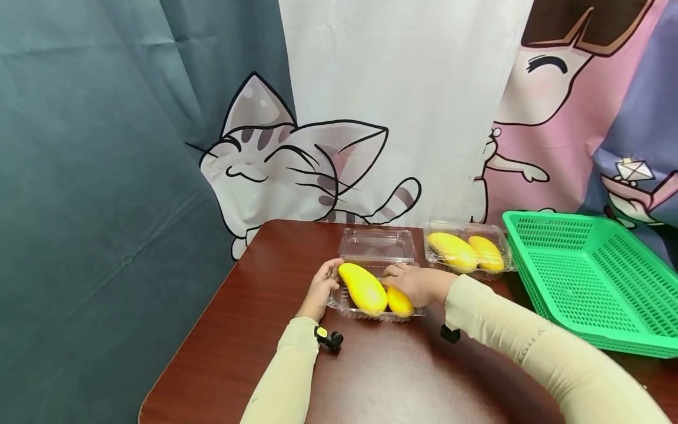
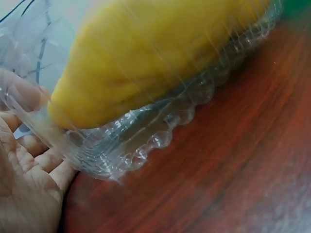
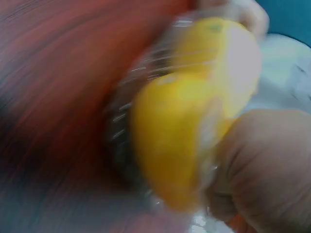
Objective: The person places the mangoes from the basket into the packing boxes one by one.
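Observation:
A clear plastic clamshell box (image 1: 346, 305) lies open on the table, its lid (image 1: 377, 244) folded back behind it. Inside it, the larger yellow mango (image 1: 362, 287) slants on the left and a smaller mango (image 1: 399, 302) sits to its right. My left hand (image 1: 321, 287) holds the box by its left side; in the left wrist view, fingers (image 2: 36, 158) lie against the outside of the plastic wall. From above, my right hand (image 1: 413, 281) grips the smaller mango, its fingers partly hidden. The right wrist view is blurred, showing both mangoes (image 3: 167, 141) beside that hand.
At the back right stands another clear box (image 1: 433, 257) with two mangoes (image 1: 452, 250) in it. Right of that is a green plastic basket (image 1: 545, 294). The brown wooden table (image 1: 238, 347) ends at a left edge, and a printed curtain (image 1: 445, 106) hangs behind.

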`<state>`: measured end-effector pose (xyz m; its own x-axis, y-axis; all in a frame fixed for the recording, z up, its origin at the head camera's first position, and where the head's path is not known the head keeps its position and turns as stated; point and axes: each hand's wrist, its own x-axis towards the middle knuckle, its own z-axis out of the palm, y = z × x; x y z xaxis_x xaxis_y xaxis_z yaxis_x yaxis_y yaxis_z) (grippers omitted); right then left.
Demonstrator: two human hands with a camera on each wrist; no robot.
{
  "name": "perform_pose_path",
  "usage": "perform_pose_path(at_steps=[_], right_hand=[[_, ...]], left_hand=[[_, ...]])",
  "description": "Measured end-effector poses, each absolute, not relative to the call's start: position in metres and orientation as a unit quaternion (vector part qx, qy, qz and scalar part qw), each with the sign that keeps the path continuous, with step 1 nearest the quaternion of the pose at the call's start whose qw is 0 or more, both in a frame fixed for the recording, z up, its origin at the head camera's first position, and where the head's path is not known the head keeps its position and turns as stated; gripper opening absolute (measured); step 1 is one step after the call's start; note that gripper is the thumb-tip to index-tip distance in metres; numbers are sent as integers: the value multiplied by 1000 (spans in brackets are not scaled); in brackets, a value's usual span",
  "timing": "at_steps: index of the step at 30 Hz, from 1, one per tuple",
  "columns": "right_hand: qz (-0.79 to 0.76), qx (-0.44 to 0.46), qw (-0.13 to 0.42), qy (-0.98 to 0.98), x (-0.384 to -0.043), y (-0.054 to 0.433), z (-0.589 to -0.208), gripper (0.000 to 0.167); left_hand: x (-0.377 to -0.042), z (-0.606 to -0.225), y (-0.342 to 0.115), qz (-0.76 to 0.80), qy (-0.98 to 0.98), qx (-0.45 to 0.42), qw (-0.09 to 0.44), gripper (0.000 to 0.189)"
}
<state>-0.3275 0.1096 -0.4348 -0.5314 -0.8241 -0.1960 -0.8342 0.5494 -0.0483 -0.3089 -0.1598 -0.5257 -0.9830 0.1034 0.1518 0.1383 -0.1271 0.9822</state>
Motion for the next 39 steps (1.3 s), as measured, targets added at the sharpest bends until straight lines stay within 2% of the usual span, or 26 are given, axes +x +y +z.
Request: perform_pose_path(at_steps=[1, 4, 7, 9, 11, 15, 19, 25, 31, 35, 39], right_hand=[[-18, -460, 92, 883, -329, 111, -437, 74], [-196, -407, 21, 892, -335, 115, -449, 78], [-384, -323, -66, 862, -339, 115, -468, 68], [-481, -260, -89, 832, -340, 113, -483, 58], [-566, -202, -68, 796, -342, 110, -496, 55], [-728, -130, 34, 673, -347, 102, -515, 59], [-801, -112, 90, 582, -352, 96, -523, 64], [-817, -149, 85, 550, -358, 98, -514, 65], [-791, -178, 74, 581, -357, 109, -488, 65], [-754, -152, 73, 634, -350, 114, -466, 69], [-718, -95, 99, 682, -339, 118, -446, 83]], left_hand=[[-308, -527, -161, -748, -658, -92, 12, 72], [-307, -528, -167, -761, -641, -100, 16, 83], [-310, -529, -173, -771, -627, -108, 16, 89], [-312, -528, -178, -781, -616, -100, 8, 85], [-314, -527, -182, -791, -606, -80, -1, 77], [-315, -523, -189, -806, -591, -32, -17, 66], [-315, -516, -195, -803, -595, -12, -22, 64], [-314, -504, -197, -804, -593, -38, -10, 62], [-310, -478, -199, -799, -596, -71, -16, 61], [-306, -457, -201, -774, -629, -60, -42, 65], [-299, -435, -198, -733, -674, -34, -85, 70]])
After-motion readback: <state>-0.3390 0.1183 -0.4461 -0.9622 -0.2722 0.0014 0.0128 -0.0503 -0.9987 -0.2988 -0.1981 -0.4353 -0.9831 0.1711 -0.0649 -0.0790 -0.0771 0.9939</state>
